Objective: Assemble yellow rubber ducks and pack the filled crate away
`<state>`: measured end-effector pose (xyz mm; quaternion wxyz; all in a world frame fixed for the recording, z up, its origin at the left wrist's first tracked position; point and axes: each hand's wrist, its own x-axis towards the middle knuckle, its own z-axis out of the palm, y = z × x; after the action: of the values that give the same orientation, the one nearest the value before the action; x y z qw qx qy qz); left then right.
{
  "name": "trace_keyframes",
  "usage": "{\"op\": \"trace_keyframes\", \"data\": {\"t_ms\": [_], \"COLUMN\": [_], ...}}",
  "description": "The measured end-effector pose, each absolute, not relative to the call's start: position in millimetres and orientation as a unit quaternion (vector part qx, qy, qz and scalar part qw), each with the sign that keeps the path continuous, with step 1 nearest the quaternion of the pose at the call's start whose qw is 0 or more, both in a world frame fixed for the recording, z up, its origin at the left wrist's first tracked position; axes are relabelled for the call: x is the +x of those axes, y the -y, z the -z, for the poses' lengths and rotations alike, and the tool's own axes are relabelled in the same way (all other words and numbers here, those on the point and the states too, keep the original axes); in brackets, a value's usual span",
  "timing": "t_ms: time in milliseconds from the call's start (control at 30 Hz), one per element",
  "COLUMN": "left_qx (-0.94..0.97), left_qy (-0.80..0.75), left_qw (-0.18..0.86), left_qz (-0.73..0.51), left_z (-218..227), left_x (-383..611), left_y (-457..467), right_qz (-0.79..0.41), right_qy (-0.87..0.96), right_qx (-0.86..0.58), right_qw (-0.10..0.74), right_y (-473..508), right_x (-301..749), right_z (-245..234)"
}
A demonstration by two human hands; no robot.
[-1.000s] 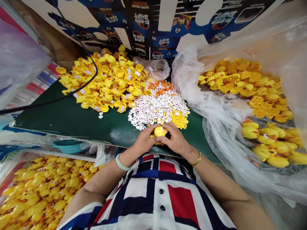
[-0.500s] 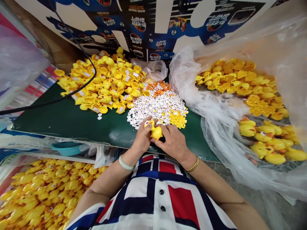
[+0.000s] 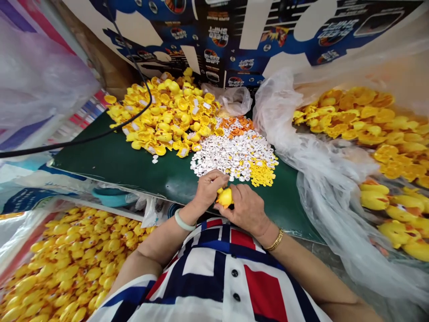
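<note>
Green work surface (image 3: 110, 161), near edge: one yellow duck (image 3: 225, 197) is held between both hands, just short of the heap of white pieces (image 3: 228, 152). The left hand (image 3: 208, 190) has curled fingertips pinching the duck's upper left side. The right hand (image 3: 248, 210) clasps the duck from the right and beneath. The duck lies in the gap between the two grips, mostly exposed. Further back lie a pile of yellow shells (image 3: 167, 116), orange pieces (image 3: 236, 126) and small yellow pieces (image 3: 262, 172).

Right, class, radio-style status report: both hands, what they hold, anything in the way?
Left hand and right hand both shut on yellow duck. Duck at green table near edge. White pieces pile just beyond, not blocking.
</note>
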<state>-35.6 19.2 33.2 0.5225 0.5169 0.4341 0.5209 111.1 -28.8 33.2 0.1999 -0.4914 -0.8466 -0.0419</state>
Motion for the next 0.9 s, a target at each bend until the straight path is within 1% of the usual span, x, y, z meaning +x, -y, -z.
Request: {"op": "trace_keyframes", "data": {"t_ms": [67, 133, 200, 233, 267, 333, 400, 433, 467, 500, 567, 667, 733, 800, 900], "left_qx": [0.507, 0.521, 0.572, 0.602, 0.622, 0.626, 0.545, 0.523, 0.514, 0.51, 0.518, 0.524, 0.502, 0.459, 0.351], "left_qy": [-0.45, -0.467, -0.499, -0.527, -0.576, -0.711, -0.826, -0.847, -0.855, -0.858, -0.846, -0.76, -0.682, -0.616, -0.525], "left_qw": [0.521, 0.508, 0.46, 0.42, 0.371, 0.255, 0.14, 0.096, 0.067, 0.06, 0.11, 0.29, 0.403, 0.487, 0.585], "left_qz": [-0.518, -0.501, -0.461, -0.428, -0.38, -0.194, -0.02, 0.02, 0.032, 0.022, -0.061, -0.252, -0.347, -0.415, -0.508], "left_z": [-33.6, -34.8, -38.1, -40.7, -43.7, -50.2, -55.6, -57.3, -58.1, -58.0, -55.2, -46.3, -39.9, -34.9, -30.7], "left_x": [-41.8, -60.6, -97.9, -123.7, -153.3, -217.3, -273.9, -294.1, -306.9, -311.6, -298.3, -242.3, -200.8, -166.6, -129.3], "left_y": [-19.5, -15.1, -2.6, 7.3, 19.7, 49.1, 78.5, 90.2, 98.5, 102.7, 98.2, 66.1, 37.5, 9.6, -26.2], "right_qz": [0.029, -0.024, -0.09, -0.114, -0.127, -0.12, -0.086, -0.064, -0.044, -0.028, -0.017, -0.026, -0.033, -0.056, -0.15], "right_qy": [0.848, 0.874, 0.903, 0.911, 0.913, 0.909, 0.908, 0.908, 0.907, 0.905, 0.896, 0.89, 0.89, 0.885, 0.87], "right_qx": [-0.494, -0.454, -0.394, -0.375, -0.369, -0.384, -0.394, -0.396, -0.399, -0.405, -0.424, -0.438, -0.437, -0.435, -0.409], "right_qw": [0.191, 0.17, 0.142, 0.128, 0.116, 0.108, 0.114, 0.12, 0.125, 0.128, 0.128, 0.124, 0.127, 0.156, 0.232], "right_y": [30.3, 26.8, 14.3, 3.9, -9.2, -41.6, -77.3, -94.4, -110.0, -123.6, -144.4, -160.6, -164.2, -163.8, -155.6], "right_x": [101.2, 93.1, 88.7, 87.6, 86.5, 82.2, 71.9, 63.9, 54.3, 43.6, 22.2, 2.6, 4.3, 17.9, 51.6], "right_z": [-34.2, -38.3, -45.2, -49.2, -53.0, -58.8, -60.6, -59.8, -58.0, -55.4, -49.1, -40.9, -38.2, -37.9, -40.0]}}
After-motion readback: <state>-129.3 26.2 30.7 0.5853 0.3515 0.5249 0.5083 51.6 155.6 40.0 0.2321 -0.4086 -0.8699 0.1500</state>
